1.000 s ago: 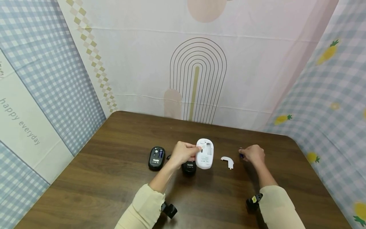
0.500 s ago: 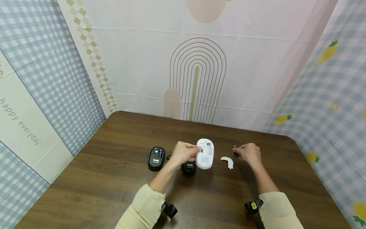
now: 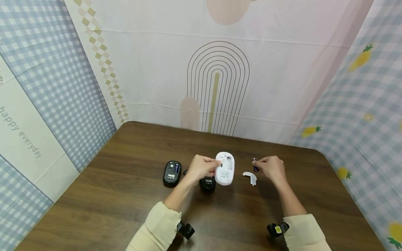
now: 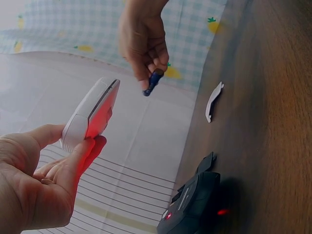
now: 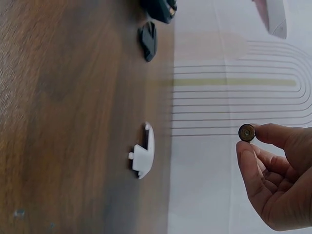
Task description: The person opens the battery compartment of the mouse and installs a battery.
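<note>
In the head view my left hand (image 3: 200,168) pinches a white computer mouse (image 3: 224,176) by its left edge, underside up, its battery compartment uncovered. Red light glows on the underside in the left wrist view. Off to the right, my right hand (image 3: 273,170) pinches a dark blue battery (image 3: 255,165) between thumb and fingertip. The right wrist view shows one round end of the battery (image 5: 247,132). Battery and mouse are apart. Between the hands, a curved white battery cover (image 3: 250,176) lies on the table.
Left of the left hand a black mouse (image 3: 172,176) lies underside up with a battery inside. Another black mouse (image 3: 207,185) lies partly hidden under my left hand. A small black cover (image 5: 148,42) shows beside it. The wooden table (image 3: 94,198) meets hanging cloths behind.
The right hand has moved left towards the white mouse with the battery, which now shows more fully. The left hand and the white mouse have stayed nearly still.
</note>
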The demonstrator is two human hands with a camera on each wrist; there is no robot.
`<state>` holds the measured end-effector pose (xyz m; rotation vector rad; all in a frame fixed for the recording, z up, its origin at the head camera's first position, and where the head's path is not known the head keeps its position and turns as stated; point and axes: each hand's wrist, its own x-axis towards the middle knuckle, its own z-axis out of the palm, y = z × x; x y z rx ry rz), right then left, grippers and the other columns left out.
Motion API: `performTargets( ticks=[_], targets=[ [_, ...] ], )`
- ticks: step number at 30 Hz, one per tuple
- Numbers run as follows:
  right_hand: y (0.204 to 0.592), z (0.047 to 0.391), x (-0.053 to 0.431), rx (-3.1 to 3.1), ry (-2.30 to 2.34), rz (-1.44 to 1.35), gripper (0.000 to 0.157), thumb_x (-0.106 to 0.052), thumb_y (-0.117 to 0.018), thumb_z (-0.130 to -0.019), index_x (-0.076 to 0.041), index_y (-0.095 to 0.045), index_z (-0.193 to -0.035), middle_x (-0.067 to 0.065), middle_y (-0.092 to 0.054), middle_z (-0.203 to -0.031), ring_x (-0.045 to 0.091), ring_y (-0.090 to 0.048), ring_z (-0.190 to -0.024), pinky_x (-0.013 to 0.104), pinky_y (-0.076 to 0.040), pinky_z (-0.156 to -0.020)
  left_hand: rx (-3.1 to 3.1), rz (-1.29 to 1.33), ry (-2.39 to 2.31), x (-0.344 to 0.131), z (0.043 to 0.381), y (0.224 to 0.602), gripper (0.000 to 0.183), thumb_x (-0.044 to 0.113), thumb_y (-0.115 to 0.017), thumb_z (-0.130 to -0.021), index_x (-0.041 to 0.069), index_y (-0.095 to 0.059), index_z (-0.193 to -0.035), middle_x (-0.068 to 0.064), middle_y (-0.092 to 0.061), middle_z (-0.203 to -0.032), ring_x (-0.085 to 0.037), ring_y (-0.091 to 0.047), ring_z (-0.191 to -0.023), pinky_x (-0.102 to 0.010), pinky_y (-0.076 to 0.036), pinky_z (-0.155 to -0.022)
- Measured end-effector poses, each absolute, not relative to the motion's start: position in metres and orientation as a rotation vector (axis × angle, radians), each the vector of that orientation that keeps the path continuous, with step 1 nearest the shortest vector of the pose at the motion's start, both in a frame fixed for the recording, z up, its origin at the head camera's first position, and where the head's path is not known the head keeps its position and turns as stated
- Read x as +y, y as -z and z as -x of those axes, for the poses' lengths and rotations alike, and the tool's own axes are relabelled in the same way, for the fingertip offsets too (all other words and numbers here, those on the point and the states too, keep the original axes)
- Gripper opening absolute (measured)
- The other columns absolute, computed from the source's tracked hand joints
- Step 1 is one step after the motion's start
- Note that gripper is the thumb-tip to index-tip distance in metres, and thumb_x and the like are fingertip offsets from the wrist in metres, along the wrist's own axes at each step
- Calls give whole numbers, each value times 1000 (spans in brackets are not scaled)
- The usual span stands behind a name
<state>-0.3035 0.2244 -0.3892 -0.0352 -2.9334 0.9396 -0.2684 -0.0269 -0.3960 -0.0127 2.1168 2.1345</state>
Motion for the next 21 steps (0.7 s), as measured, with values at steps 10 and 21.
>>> performTargets(
  ticks=[10,21],
  targets=[
    [373,293,211,-2900,-920,-56,28,-31,-69,-82,-3,-75,-82,8,-67,-63,16,-61,-59,30,-44,-50,2098,13,-2147,-26,268,395,24,10,-68,-82,-9,-68,-98,-18,-68,-84,-25,-68,-72,-30,-57,-63],
    [366,286,199,-2865,-966,-86,27,-30,-69,-81,-3,-74,-81,6,-66,-61,16,-61,-59,27,-45,-49,2104,5,-2148,-27,268,394,25,10,-69,-83,-10,-67,-98,-19,-68,-83,-26,-68,-71,-30,-57,-62]
  ],
)
